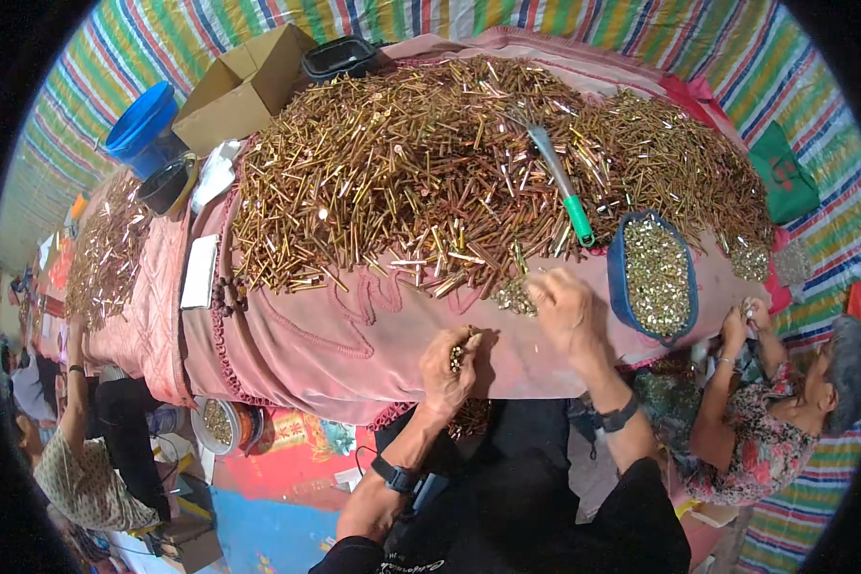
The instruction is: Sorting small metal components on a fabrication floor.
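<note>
My left hand (447, 371) is closed near the cloth's front edge, gripping a small bunch of short stick pieces (456, 358) whose ends show between the fingers. My right hand (566, 311) is a little farther forward, its fingers curled beside a small heap of pale greenish bits (515, 298). Whatever those fingers may hold is hidden. Beyond both hands spreads a large pile of thin golden-brown sticks (373, 163). To the right of my right hand stands a blue basket (620, 287) full of pale, short bits.
A green-handled brush (578, 218) lies on the pile. At the back left are a cardboard box (234, 96), a black tray (340, 59) and a blue bucket (143, 129). Co-workers sit right (765, 430) and left (100, 459). The pink cloth (316, 349) hangs over the front edge.
</note>
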`<action>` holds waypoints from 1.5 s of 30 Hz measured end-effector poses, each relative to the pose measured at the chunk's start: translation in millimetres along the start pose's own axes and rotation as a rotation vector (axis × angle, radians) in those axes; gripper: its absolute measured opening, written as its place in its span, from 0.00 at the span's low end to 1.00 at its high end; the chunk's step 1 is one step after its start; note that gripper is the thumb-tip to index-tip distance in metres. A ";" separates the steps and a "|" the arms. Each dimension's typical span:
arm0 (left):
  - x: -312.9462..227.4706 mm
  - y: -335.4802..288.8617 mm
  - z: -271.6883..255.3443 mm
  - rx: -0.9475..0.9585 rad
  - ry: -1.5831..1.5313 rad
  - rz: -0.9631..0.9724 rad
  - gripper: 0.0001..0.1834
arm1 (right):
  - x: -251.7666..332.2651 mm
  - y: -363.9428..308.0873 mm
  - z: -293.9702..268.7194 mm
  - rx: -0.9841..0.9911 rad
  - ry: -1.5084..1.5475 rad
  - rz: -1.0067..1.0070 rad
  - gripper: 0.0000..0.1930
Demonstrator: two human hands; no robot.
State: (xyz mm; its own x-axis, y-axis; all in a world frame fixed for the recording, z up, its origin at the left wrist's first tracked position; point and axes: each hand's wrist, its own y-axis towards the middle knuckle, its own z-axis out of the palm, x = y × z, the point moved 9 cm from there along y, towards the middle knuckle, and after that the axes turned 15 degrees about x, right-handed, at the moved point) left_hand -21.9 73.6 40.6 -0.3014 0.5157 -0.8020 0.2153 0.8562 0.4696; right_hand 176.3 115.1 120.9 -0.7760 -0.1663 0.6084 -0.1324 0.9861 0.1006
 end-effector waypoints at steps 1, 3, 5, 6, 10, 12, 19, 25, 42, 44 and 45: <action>0.6 -1.2 -0.5 0.003 0.005 -0.003 0.07 | -14.0 7.1 -4.7 0.017 -0.021 0.085 0.08; 2.6 -2.3 0.5 0.031 0.022 -0.046 0.09 | -39.2 24.5 -5.3 0.079 -0.161 0.097 0.08; -2.6 -1.3 0.8 0.007 0.031 -0.026 0.09 | -60.9 40.3 1.5 0.138 -0.303 0.103 0.09; -5.1 -2.8 0.4 -0.014 0.040 -0.018 0.10 | -71.5 44.5 11.3 0.216 -0.359 0.130 0.08; -6.0 -4.0 -2.7 -0.047 0.054 -0.013 0.13 | -70.8 48.5 25.3 0.264 -0.441 0.087 0.09; -2.6 -5.3 -0.9 -0.014 -0.012 -0.046 0.16 | -70.6 49.4 29.0 0.286 -0.453 0.088 0.09; -7.6 6.0 0.7 0.049 0.014 -0.086 0.10 | -64.0 43.1 18.0 0.194 -0.403 0.019 0.10; -3.1 4.5 -3.2 -0.010 -0.022 -0.051 0.04 | -23.7 8.8 38.5 0.371 0.534 0.138 0.05; -2.9 2.9 1.5 0.039 0.043 -0.036 0.06 | 4.5 -4.6 63.4 0.293 0.206 -0.103 0.12; 0.6 0.0 4.6 0.084 0.051 -0.071 0.07 | 7.9 -7.4 63.1 0.276 0.159 -0.130 0.13; 1.8 -0.9 4.5 0.084 0.053 -0.075 0.07 | 8.7 -9.5 67.1 0.320 0.239 -0.147 0.13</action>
State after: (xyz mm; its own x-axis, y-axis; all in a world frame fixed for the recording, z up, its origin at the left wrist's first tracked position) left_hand -18.5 73.6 37.1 -0.3677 0.4534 -0.8119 0.2669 0.8878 0.3750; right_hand 129.4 104.1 72.4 -0.5752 -0.2624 0.7748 -0.4449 0.8952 -0.0271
